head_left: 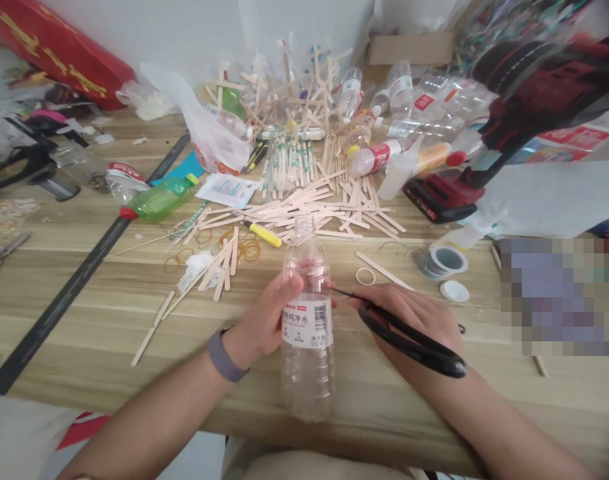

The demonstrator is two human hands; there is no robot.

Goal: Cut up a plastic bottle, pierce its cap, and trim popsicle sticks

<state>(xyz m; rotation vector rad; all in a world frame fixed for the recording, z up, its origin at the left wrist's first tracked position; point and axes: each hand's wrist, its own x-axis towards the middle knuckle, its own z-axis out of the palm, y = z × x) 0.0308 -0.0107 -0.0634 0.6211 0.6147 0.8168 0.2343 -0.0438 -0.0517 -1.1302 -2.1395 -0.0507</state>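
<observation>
Upright in front of me is a clear plastic bottle (307, 373) with a white label and no cap on its neck. My left hand (269, 307) is wrapped round its upper half from the left side, thumb at the front. In my right hand (399, 310) is a pair of black-handled scissors (409, 340), its dark blade pointing left. The blade's tip meets the bottle's right side just above the label; whether it has gone through the plastic I cannot tell. Some fingers of my right hand are hidden behind the handles.
Many wooden craft sticks (304, 207) lie beyond the bottle, with a yellow utility knife (264, 233) among them. A green bottle (164, 199) lies at left. A red-and-black power tool (449, 193) stands at right, near a tape roll (447, 260) and a white ring (365, 276).
</observation>
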